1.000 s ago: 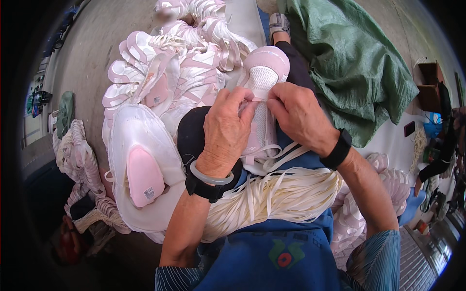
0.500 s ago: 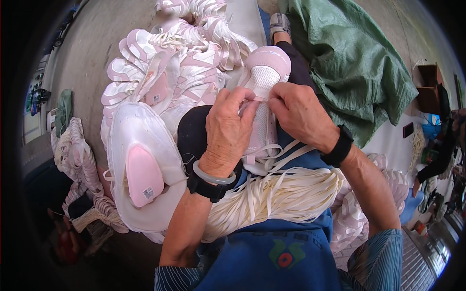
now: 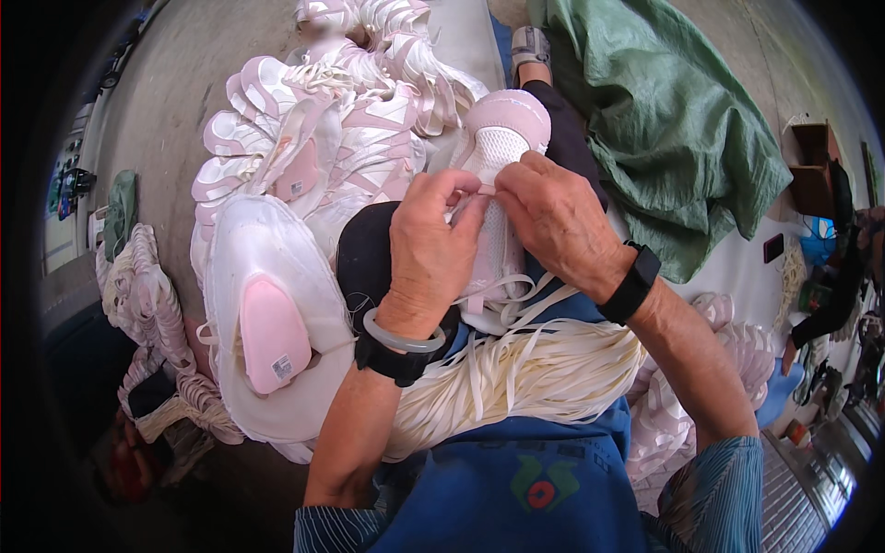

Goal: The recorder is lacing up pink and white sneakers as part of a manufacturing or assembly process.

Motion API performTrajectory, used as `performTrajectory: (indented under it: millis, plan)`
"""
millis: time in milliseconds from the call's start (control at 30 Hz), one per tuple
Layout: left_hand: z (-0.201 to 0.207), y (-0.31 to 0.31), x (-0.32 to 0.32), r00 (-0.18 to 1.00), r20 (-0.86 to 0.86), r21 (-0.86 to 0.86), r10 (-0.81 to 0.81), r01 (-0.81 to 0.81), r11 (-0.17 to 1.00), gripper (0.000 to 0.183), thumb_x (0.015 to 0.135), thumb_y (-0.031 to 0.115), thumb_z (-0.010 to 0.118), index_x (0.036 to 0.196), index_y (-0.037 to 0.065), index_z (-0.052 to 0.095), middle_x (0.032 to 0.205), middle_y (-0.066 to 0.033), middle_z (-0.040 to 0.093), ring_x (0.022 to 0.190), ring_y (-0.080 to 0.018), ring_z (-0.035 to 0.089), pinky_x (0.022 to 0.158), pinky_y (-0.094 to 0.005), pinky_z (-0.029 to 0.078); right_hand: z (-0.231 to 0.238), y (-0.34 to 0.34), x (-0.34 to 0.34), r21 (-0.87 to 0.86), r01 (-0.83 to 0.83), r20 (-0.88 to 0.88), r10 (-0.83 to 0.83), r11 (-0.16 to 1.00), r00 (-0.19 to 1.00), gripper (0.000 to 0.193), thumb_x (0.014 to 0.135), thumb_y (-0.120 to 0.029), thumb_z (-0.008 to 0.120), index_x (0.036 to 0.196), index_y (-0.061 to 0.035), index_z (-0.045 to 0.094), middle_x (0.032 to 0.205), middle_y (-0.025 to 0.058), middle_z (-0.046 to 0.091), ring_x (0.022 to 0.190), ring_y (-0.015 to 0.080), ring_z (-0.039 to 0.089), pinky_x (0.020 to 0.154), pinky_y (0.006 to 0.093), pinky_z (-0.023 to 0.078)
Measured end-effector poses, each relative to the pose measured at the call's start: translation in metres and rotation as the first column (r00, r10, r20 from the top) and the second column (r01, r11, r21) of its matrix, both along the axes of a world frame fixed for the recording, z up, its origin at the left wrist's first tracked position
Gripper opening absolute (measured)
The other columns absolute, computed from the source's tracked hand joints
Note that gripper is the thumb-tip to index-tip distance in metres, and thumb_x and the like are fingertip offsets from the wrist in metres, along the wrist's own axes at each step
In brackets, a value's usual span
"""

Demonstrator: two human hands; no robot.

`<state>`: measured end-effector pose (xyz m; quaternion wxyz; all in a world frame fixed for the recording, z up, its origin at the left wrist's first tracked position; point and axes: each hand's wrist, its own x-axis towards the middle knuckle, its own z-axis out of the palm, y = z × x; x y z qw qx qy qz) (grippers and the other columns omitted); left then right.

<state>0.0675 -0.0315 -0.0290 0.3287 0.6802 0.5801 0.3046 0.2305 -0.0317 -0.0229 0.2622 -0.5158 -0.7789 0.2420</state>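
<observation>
A person sits with a pale pink and white sneaker upper resting on the lap, its rounded toe pointing toward 12 o'clock and its mesh tongue facing up. Both hands meet over the middle of it. The left hand is curled nearly closed, thumb and forefinger pinched on a flat white lace at the eyelet row. The right hand comes in from 4 o'clock, its fingers likewise bent tight, its fingertips touching the same lace just beside the left thumb. The left wrist carries a clear bangle and a black band; the right wrist wears a black watch.

Loose ends of the lace trail from the shoe's heel toward 6 o'clock, lying across a thick bundle of white laces that spreads over a blue apron. At 9 o'clock of the hands sits a white moulded shoe form with a pink insole showing on it. From 10 to 12 o'clock a heap of pink and white shoe uppers covers the concrete floor. A crumpled green tarp lies at 2 o'clock. More bundled uppers are stacked at the far 9 o'clock edge.
</observation>
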Motion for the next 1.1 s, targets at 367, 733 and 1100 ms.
performTrajectory:
  millis: [367,733,1100]
  plan:
    - [0.008,0.003,-0.011,0.997,0.067,-0.185,0.046,-0.033,0.982,0.014,0.082,0.005,0.065,0.095,0.0,0.064,0.085,-0.0154,0.067,0.077,-0.0272,0.067,0.072,-0.0341,0.052,0.012,-0.005,-0.013,0.043,-0.007,0.115,0.002,0.999,0.993,0.015,0.075,-0.002,0.057,0.088,0.0006,0.05,0.081,0.0178,0.056,0.074,0.0362,0.061,0.063,0.0418,0.05]
    - [0.022,0.014,-0.015,0.988,-0.129,-0.157,-0.088,0.067,0.985,0.015,0.083,0.008,0.065,0.098,0.006,0.065,0.082,-0.0146,0.067,0.072,-0.0297,0.066,0.065,-0.0355,0.05,0.013,-0.002,-0.016,-0.013,0.161,0.207,-0.155,0.987,0.966,0.01,0.078,-0.005,0.06,0.086,-0.0008,0.056,0.081,0.0162,0.057,0.07,0.0357,0.062,0.06,0.0415,0.052]
    - [0.017,0.017,-0.014,0.962,-0.19,-0.068,-0.195,0.185,0.98,0.012,0.083,0.004,0.063,0.094,0.003,0.059,0.086,-0.014,0.059,0.079,-0.0321,0.061,0.069,-0.0383,0.047,0.016,-0.007,-0.011,-0.054,0.181,0.126,-0.173,0.982,0.977,0.009,0.079,-0.006,0.06,0.084,-0.0001,0.057,0.085,0.0176,0.057,0.076,0.0356,0.061,0.067,0.0446,0.05]
